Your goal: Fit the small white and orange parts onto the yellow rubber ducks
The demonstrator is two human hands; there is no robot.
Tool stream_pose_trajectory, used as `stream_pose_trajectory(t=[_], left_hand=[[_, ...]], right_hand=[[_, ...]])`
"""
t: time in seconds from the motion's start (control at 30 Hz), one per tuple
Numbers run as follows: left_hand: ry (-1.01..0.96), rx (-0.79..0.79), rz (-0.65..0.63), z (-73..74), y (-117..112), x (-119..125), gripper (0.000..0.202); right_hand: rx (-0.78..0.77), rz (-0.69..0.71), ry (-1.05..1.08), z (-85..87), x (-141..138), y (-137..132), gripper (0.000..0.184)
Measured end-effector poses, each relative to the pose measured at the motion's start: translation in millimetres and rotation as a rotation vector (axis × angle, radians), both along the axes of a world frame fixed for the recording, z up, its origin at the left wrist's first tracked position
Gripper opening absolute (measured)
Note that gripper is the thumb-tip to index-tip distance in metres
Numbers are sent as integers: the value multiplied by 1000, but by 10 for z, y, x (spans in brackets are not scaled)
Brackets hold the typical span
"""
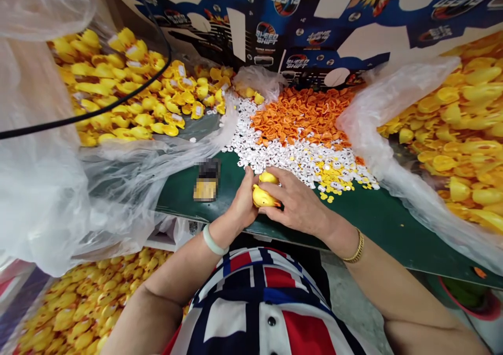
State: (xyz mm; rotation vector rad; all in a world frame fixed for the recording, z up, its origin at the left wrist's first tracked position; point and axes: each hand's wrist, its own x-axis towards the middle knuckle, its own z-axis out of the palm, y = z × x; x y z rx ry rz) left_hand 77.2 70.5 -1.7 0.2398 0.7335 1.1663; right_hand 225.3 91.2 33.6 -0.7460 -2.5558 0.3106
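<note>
Both hands meet over the near edge of a green table [377, 218]. My left hand [242, 204] and my right hand [295, 202] together grip a small yellow plastic duck [262, 195], fingers curled around its body. Just beyond the hands lies a heap of small white round pieces [275, 153], with orange beak-like pieces [302, 115] piled behind and a few small yellow bits [334, 179] to the right.
Clear plastic bags of yellow duck parts sit at the left [129, 90] and right [459, 129]. A bin of finished yellow ducks [82, 302] is below left. A blurred small object [207, 179] lies on the table. A black cable [98, 108] crosses the left. Printed cardboard [298, 19] stands behind.
</note>
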Motion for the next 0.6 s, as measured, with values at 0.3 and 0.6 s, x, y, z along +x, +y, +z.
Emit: stream_pose_trajectory(t=[0.3,0.6], left_hand=[[-6,12,-33,-93,2,-37,65],[46,77,30,-94,-27,10,63]], right_hand=[[-3,29,-167,99,-17,18,43],[-97,56,-166,157,23,72,43]])
